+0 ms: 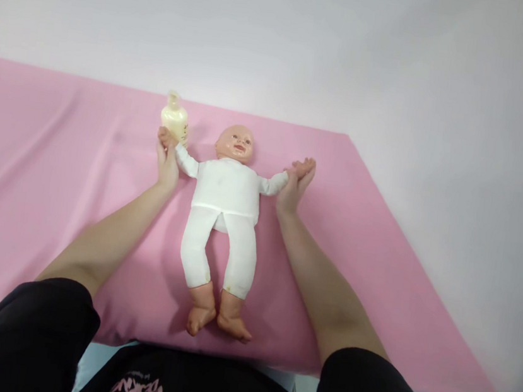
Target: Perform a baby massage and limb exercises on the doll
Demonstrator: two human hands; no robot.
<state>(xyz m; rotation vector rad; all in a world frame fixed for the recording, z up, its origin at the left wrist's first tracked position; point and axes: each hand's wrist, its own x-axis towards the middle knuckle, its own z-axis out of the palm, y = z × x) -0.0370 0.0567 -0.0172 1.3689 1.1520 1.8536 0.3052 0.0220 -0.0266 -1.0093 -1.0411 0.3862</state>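
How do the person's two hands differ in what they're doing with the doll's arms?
The left hand grips the wrist of the baby doll in white clothes with fingers curled, close beside the small cream plastic bottle. The right hand meets the doll's other arm with fingers stretched out flatter, and no bottle stands near it. Both hands hold the doll's arms spread out sideways on the pink cloth.

This is looking like a baby-care training room rather than a home: a baby doll [223, 217] in white clothing is lying on a table draped in a pink sheet [42, 194], a pale lotion bottle [174, 119] is standing at far left, and a bare white wall [356, 48] is rising behind.
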